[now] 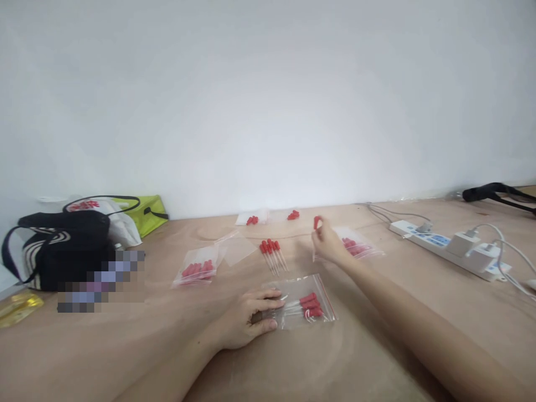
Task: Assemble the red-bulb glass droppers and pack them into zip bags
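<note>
My left hand (253,318) rests on the left edge of a clear zip bag (291,285), its fingers apart on the plastic. Inside that bag lie several red-headed sticks (310,304), heads to the right. My right hand (326,241) is raised beyond the bag, pinching a red-headed stick (316,222) upright with its red end on top. Between the hands and farther back, several more red-headed sticks (272,254) lie side by side on the table. A bag of red pieces (200,270) sits to the left, and another bag (355,245) is beside my right hand.
Two bags with red pieces (252,220) (293,215) lie near the wall. A flat clear bag (238,248) is left of centre. Black bag (75,245) and green bag (148,215) stand left; a power strip (444,245) with cables lies right.
</note>
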### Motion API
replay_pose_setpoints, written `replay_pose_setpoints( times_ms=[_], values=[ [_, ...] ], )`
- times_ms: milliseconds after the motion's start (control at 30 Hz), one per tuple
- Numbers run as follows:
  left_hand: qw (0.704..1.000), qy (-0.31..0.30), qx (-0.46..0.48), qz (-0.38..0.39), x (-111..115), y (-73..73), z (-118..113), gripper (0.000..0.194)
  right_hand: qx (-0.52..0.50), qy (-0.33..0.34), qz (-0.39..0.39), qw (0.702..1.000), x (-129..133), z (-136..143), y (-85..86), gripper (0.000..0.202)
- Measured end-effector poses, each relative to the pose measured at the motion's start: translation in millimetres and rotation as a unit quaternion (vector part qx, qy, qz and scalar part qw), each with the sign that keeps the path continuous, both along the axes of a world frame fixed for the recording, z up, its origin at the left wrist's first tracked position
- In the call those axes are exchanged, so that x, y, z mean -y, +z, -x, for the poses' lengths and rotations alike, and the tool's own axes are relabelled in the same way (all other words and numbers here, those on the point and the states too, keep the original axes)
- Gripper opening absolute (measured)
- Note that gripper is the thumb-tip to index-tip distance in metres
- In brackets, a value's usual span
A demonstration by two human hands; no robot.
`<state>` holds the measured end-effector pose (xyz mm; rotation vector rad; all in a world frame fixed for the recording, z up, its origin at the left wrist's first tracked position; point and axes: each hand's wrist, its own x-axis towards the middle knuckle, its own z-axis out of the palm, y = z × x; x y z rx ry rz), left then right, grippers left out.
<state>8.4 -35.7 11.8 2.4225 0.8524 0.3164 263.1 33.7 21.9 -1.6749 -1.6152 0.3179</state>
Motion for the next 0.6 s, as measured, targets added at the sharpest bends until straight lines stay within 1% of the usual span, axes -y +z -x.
replay_pose_setpoints(
  times_ms=[33, 67, 100, 167, 267, 367, 467, 600],
  values=[
    [1.0, 0.001, -0.002, 0.001, 0.0, 0.1, -0.1, 0.037, -0.059, -0.004, -0.037, 0.998, 7.4, -10.8, -0.4, 0.055],
    [1.0, 0.001, -0.001, 0.0, 0.0, 0.0, -0.2, 0.037, -0.116, -0.017, -0.057, 0.991, 15.7, -20.3, -2.5, 0.057],
    [1.0, 0.001, 0.001, -0.002, -0.2, -0.2, -0.3, 0.036, -0.171, -0.023, -0.054, 0.983, 24.4, -27.7, -6.0, 0.059],
    [1.0, 0.0, 0.005, -0.006, -0.7, -0.9, -0.3, 0.036, -0.253, -0.014, -0.04, 0.966, 41.8, -35.2, -15.8, 0.06],
    [1.0, -0.002, 0.006, -0.01, -1.6, -2.1, -0.3, 0.036, -0.327, -0.012, -0.037, 0.944, 61.3, -31.2, -31.0, 0.053],
    [1.0, -0.003, 0.002, -0.012, -1.8, -2.5, -0.2, 0.036, -0.396, -0.012, -0.042, 0.917, 69.7, -20.2, -40.9, 0.05],
    [1.0, 0.0, -0.002, -0.014, -1.6, -2.4, 0.2, 0.036, -0.453, 0.01, -0.037, 0.891, 71.9, -12.1, -44.7, 0.047],
    [1.0, 0.003, -0.006, -0.018, -1.9, -3.8, 1.7, 0.038, -0.505, 0.032, -0.008, 0.863, 75.5, -7.0, -43.7, 0.04]
  ],
)
